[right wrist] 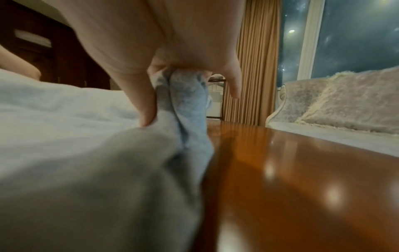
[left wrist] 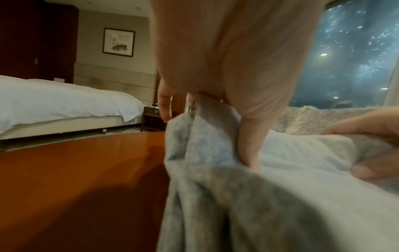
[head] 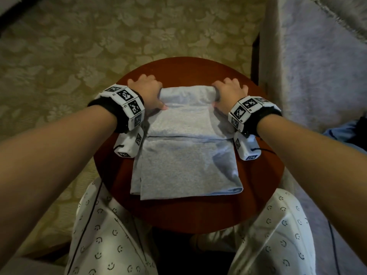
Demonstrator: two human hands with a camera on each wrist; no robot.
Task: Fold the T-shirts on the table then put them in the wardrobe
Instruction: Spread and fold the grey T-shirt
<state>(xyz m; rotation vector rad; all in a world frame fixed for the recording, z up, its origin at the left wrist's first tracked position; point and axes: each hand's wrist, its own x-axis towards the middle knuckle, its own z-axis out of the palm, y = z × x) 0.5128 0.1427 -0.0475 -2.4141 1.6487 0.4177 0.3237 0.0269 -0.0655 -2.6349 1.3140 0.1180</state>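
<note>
- The grey T-shirt point(head: 184, 147) lies partly folded in the middle of the round red-brown tabletop point(head: 258, 195), its far end raised off the wood.
- The left hand point(head: 148, 90) has its grip closed on the far-left corner of the fold, thumb on top and fingers underneath; the right hand point(head: 228, 92) pinches the far-right corner the same way.
- To do this fold well, I judge both corners should travel level and together toward the near hem, so the edges line up and no crease is trapped.
- The cloth is soft and will sag between the hands; keeping it taut should help.
- Around: a fluffy pale sofa point(head: 317, 76) to the right, patterned carpet point(head: 79, 46) beyond, and a white bed point(left wrist: 54, 100) to the left.
- Nothing lies on the tabletop in the fold's way.
</note>
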